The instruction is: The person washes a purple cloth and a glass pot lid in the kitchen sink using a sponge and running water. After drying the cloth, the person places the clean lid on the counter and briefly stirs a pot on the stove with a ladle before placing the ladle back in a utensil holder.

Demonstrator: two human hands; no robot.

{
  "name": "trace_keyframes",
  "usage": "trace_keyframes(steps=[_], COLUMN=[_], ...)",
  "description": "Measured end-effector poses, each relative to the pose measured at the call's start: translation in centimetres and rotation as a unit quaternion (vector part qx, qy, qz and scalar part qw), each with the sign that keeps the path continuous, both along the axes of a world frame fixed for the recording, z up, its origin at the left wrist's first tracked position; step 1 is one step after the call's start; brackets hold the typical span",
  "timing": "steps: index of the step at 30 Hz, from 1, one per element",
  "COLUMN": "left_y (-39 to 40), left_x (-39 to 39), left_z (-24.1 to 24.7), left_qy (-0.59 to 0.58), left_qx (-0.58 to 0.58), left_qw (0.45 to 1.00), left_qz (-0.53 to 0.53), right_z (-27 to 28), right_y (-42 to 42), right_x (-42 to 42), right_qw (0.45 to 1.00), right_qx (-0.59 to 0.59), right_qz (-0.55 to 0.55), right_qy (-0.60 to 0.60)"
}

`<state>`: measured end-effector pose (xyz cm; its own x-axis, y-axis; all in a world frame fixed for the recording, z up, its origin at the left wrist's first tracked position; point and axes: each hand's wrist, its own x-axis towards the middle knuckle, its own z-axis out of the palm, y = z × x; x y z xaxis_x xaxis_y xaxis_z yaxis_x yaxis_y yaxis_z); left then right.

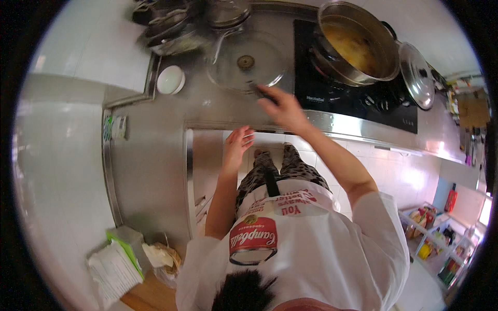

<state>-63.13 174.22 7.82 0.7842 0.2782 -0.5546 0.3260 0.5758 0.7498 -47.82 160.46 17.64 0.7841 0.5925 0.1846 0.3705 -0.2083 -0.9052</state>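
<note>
My right hand (282,109) is closed around the dark handle (266,94) of a utensil, held over the front of the steel counter. Its far end is blurred, so I cannot tell what kind it is. Just beyond it lies a round clear glass piece (268,50), a lid or a dish, with a brownish metal disc (246,62) at its centre. My left hand (238,145) hangs at the counter's front edge, fingers loosely apart and holding nothing. A small white bowl (170,80) stands farther left on the counter.
A steel pot (358,46) of yellowish liquid sits on the black hob (311,93), right. A metal lid (417,76) leans beside it. A lidded pan (227,15) and other cookware (171,31) crowd the back left. Papers (114,272) lie lower left.
</note>
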Motion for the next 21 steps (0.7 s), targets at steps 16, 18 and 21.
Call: trace_keyframes(steps=[16, 18, 21], left_y=[6.7, 7.0, 7.5], left_x=[-7.9, -7.8, -7.6], left_z=[-1.9, -1.9, -1.8], left_qy=[0.049, 0.049, 0.046], left_qx=[-0.031, -0.028, -0.025], left_qw=[0.994, 0.995, 0.996], left_qz=[0.089, 0.081, 0.070], right_z=[-11.0, -11.3, -11.7], right_y=[14.9, 15.1, 15.2], right_x=[-2.4, -2.5, -2.6], right_qw=[0.968, 0.964, 0.963], right_qx=[-0.167, -0.187, -0.197], right_qz=[0.080, 0.083, 0.078], right_qy=[-0.170, -0.170, -0.164])
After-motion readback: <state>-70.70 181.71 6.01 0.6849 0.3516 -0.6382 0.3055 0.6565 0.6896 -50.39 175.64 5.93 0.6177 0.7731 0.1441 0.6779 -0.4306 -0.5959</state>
